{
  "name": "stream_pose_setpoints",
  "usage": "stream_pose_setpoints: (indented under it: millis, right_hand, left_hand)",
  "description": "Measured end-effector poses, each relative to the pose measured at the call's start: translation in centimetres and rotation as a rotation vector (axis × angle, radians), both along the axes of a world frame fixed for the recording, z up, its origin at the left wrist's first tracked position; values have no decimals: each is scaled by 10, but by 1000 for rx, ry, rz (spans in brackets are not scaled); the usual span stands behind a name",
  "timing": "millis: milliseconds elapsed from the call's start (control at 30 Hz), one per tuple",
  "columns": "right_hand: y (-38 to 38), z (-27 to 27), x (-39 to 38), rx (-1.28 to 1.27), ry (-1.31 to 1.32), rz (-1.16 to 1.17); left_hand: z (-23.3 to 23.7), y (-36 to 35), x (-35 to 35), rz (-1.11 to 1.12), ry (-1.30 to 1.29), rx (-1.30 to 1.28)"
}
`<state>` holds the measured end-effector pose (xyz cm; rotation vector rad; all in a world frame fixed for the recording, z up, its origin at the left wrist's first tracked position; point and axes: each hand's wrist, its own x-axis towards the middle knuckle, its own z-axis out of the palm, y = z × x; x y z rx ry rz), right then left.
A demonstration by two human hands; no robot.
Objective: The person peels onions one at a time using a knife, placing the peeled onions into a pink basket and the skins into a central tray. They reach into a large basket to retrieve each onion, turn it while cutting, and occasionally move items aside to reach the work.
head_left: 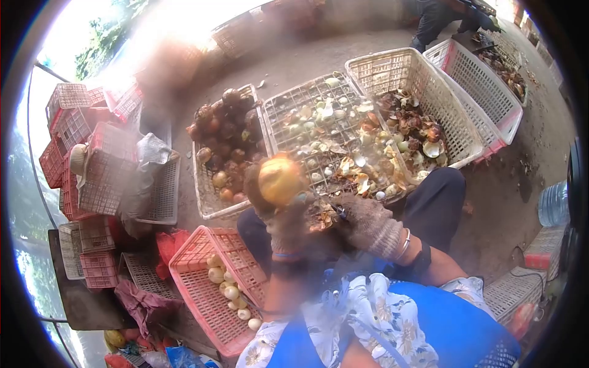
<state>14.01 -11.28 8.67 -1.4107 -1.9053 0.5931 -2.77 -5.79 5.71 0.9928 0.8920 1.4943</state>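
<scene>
My left hand [279,211], in a knitted work glove, is closed around a large round onion [280,180] with yellow-orange skin, held up over the crates. Close beside it, my right hand [368,226], also gloved, has its fingers curled round something small and dark that I cannot make out. A scrap of dry brown peel [321,216] shows between the two hands. Unpeeled brown onions [224,132] fill a crate [222,210] ahead to the left. Several pale peeled onions [227,285] lie in a pink crate [190,270] by my left forearm.
A grid-topped crate [279,110] ahead carries peel scraps and small pale pieces. Right of it, a deep white crate [454,116] holds more peels. Stacked crates [104,153] stand at left. A water bottle [554,204] is at far right. Another person's legs [435,21] show behind.
</scene>
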Motion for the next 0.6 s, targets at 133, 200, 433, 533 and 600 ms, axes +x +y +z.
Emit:
stream_pose_setpoints:
  millis: [133,200,433,533,600]
  right_hand:
    - [17,-23,8,-230,-25,-7]
    - [31,-51,20,320,-175,40]
    - [29,-47,38,209,-238,97]
    - [16,-42,35,-537,425,103]
    - [11,-64,47,-174,391,580]
  left_hand:
    - [42,1,13,3,-66,131]
    - [38,1,4,-113,-54,19]
    - [-2,2,-4,-182,394,-17]
    - [-13,1,-5,-264,345,-106]
    - [-26,-1,-6,-264,620,184]
